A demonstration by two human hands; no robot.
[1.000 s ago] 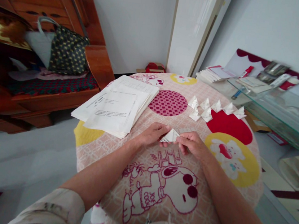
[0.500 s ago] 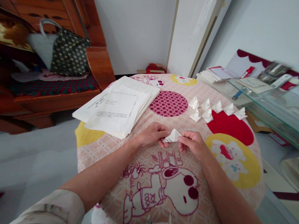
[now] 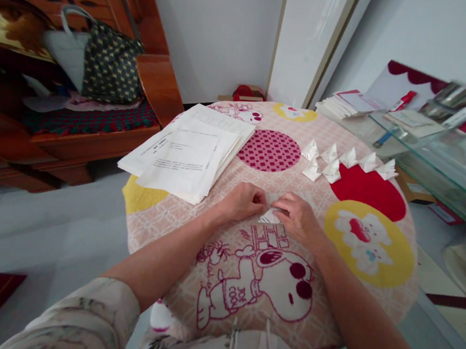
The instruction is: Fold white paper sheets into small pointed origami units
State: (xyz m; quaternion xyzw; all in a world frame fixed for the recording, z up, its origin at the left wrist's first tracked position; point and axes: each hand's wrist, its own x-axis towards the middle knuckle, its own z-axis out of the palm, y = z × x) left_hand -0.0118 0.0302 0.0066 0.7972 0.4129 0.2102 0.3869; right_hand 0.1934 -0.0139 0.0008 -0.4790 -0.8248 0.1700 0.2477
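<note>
A small piece of folded printed paper (image 3: 270, 217) is between my hands, low over the tablecloth (image 3: 225, 236). My left hand (image 3: 243, 201) has its fingers curled in a pinch at the paper's left side. From the right, my right hand (image 3: 296, 216) closes thumb and fingers on the paper, covering part of it. The fingers hide most of its upper edge. Farther back to the right stand several folded paper pieces (image 3: 331, 169) with pointed tops, in two rows.
A stack of printed sheets (image 3: 179, 156) lies at the table's left. A glass shelf (image 3: 430, 159) with cups and papers stands to the right. On the left, a wooden bench (image 3: 155, 83) holds a dark patterned bag (image 3: 109, 71).
The folded paper was an upright triangle between my fingertips; now it sits flatter, more covered by my fingers. My hands have curled in over it. The view has tilted slightly downward.
</note>
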